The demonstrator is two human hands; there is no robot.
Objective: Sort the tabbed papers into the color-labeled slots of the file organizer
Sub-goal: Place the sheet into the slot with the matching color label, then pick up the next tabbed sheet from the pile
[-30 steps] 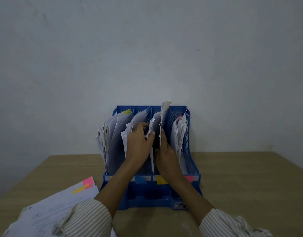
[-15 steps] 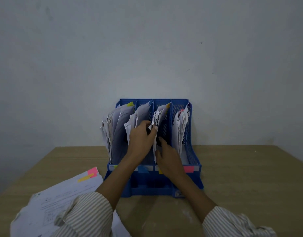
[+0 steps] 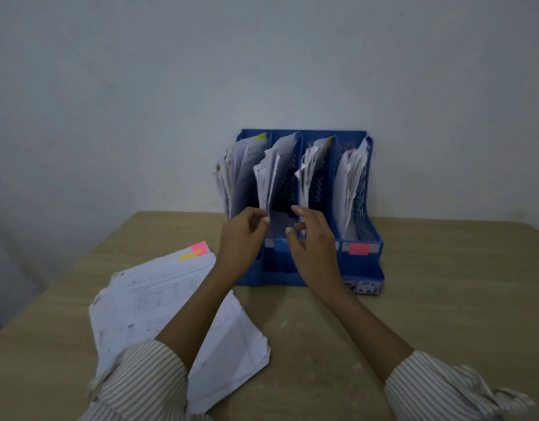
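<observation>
A blue file organizer (image 3: 372, 270) with several slots stands at the table's back against the wall. Every slot holds upright white papers; a yellow tab (image 3: 329, 140) shows atop the third slot's papers (image 3: 310, 168). A pink label (image 3: 359, 248) marks the rightmost slot's front. My left hand (image 3: 242, 238) and my right hand (image 3: 315, 244) hover just in front of the middle slots, fingers loosely curled, holding nothing. A loose stack of papers (image 3: 152, 302) with pink and yellow tabs (image 3: 198, 250) lies on the table to the left, partly under my left forearm.
The wooden table (image 3: 444, 299) runs wide to the right of the organizer. A plain wall rises right behind the organizer. My striped sleeves fill the bottom corners of the view.
Both hands have drawn back out of the middle slots toward me. The yellow-tabbed paper stays in the third slot. The view has tilted down, showing more table.
</observation>
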